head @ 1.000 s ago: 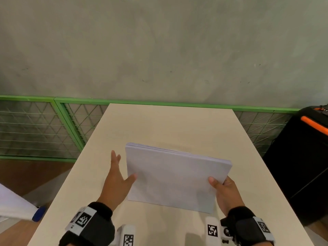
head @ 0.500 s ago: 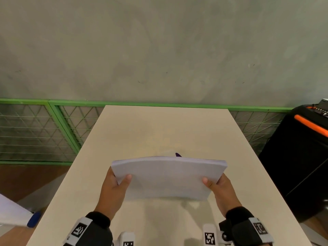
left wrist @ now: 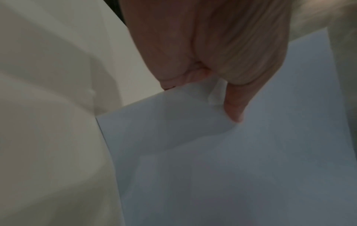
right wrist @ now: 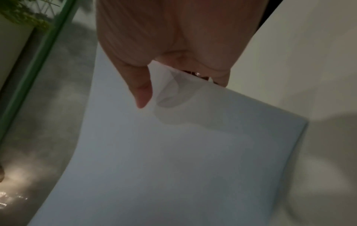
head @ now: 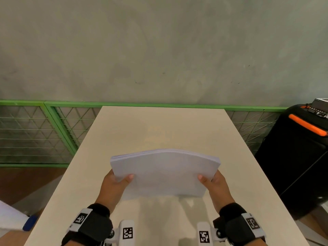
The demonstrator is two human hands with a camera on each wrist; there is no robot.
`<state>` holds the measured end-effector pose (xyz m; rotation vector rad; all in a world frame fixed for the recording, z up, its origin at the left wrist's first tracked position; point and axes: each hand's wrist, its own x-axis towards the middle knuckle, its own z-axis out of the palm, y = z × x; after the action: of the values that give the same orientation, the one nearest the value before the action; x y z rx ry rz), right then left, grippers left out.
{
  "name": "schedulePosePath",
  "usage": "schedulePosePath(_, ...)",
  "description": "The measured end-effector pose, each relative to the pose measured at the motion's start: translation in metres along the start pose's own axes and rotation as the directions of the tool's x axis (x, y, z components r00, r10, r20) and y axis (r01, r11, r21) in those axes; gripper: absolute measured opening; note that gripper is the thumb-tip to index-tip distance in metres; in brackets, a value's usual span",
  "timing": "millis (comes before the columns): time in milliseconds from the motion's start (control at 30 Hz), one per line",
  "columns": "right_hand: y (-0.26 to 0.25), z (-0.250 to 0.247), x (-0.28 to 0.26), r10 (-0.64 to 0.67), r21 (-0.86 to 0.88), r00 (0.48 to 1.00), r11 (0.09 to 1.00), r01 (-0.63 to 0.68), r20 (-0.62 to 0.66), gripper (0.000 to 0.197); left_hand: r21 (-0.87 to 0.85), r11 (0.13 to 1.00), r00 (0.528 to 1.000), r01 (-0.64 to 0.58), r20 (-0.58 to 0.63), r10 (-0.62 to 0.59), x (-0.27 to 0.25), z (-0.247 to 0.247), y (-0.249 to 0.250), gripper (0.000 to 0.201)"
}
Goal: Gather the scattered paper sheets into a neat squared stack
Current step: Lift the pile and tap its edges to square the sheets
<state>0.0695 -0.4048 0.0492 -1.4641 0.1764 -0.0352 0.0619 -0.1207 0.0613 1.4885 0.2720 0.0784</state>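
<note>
A stack of white paper sheets (head: pixel 165 173) stands tilted up on its near long edge on the beige table (head: pixel 159 128), bowed slightly in the middle. My left hand (head: pixel 115 185) grips its left short edge, thumb on the near face, fingers behind. My right hand (head: pixel 214 185) grips the right short edge the same way. In the left wrist view the thumb (left wrist: pixel 235 107) presses on the paper (left wrist: pixel 231 160). The right wrist view shows the thumb (right wrist: pixel 142 93) on the sheet (right wrist: pixel 173 152); finger shadows show through it.
A green-framed wire mesh fence (head: pixel 53 130) runs behind and left of the table, below a grey wall. A black case with an orange handle (head: pixel 305 125) stands at the right. A white object with a blue end (head: pixel 21 221) lies at the lower left.
The stack lay flat with the left hand beside it; both hands now hold its short edges and have tipped it up onto its near long edge, drawing it a little closer to me.
</note>
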Motion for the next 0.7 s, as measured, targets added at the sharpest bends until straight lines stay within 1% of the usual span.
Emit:
schedulePosePath(33, 0.000, 0.000, 0.001, 0.002, -0.016, 1.000, 1.000, -0.002, -0.009, 0.025, -0.012, 1.000, 1.000, 0.005, -0.004, -0.005, 0.000, 0.000, 0.000, 0.029)
schedulePosePath(67, 0.000, 0.000, 0.003, 0.009, -0.021, 1.000, 1.000, -0.010, -0.018, 0.024, -0.024, 1.000, 1.000, 0.011, -0.002, -0.011, 0.000, 0.001, 0.001, 0.028)
schedulePosePath(167, -0.003, 0.000, 0.002, 0.030, -0.029, 0.999, 0.999, -0.031, -0.019, 0.024, -0.023, 1.000, 1.000, 0.016, -0.002, -0.016, 0.000, -0.001, 0.000, 0.027)
schedulePosePath(233, -0.008, -0.001, -0.001, 0.018, -0.030, 1.000, 0.999, -0.018, -0.011, 0.026, -0.023, 1.000, 1.000, 0.005, -0.005, -0.005, -0.002, -0.001, 0.002, 0.027)
schedulePosePath(300, -0.012, -0.003, -0.003, -0.008, -0.030, 1.000, 1.000, 0.008, -0.004, 0.026, -0.041, 0.999, 1.000, -0.028, -0.007, 0.027, -0.004, -0.001, 0.005, 0.029)
schedulePosePath(400, -0.016, -0.005, -0.005, -0.053, -0.022, 0.999, 0.998, 0.053, -0.007, 0.027, -0.056, 0.992, 0.993, -0.113, -0.034, 0.112, -0.004, -0.002, 0.011, 0.036)
schedulePosePath(433, -0.018, -0.005, -0.005, -0.074, -0.025, 0.997, 0.997, 0.073, -0.015, 0.030, -0.050, 0.989, 0.989, -0.142, -0.047, 0.140, -0.004, -0.002, 0.015, 0.036)
schedulePosePath(500, -0.020, -0.003, -0.005, -0.110, -0.019, 0.993, 0.994, 0.110, -0.035, 0.042, -0.008, 0.982, 0.980, -0.188, -0.068, 0.187, -0.005, -0.002, 0.023, 0.038)
schedulePosePath(567, -0.023, 0.001, -0.006, -0.139, -0.022, 0.990, 0.990, 0.139, -0.025, 0.054, 0.035, 0.973, 0.971, -0.228, -0.072, 0.230, -0.006, -0.001, 0.029, 0.037)
schedulePosePath(633, -0.025, 0.004, -0.008, -0.170, -0.060, 0.985, 0.984, 0.170, -0.010, 0.057, 0.030, 0.965, 0.963, -0.260, -0.065, 0.261, -0.007, 0.001, 0.032, 0.033)
schedulePosePath(700, -0.027, 0.006, -0.008, -0.193, -0.082, 0.981, 0.978, 0.191, -0.024, 0.056, 0.022, 0.962, 0.961, -0.271, -0.048, 0.271, -0.007, 0.001, 0.034, 0.028)
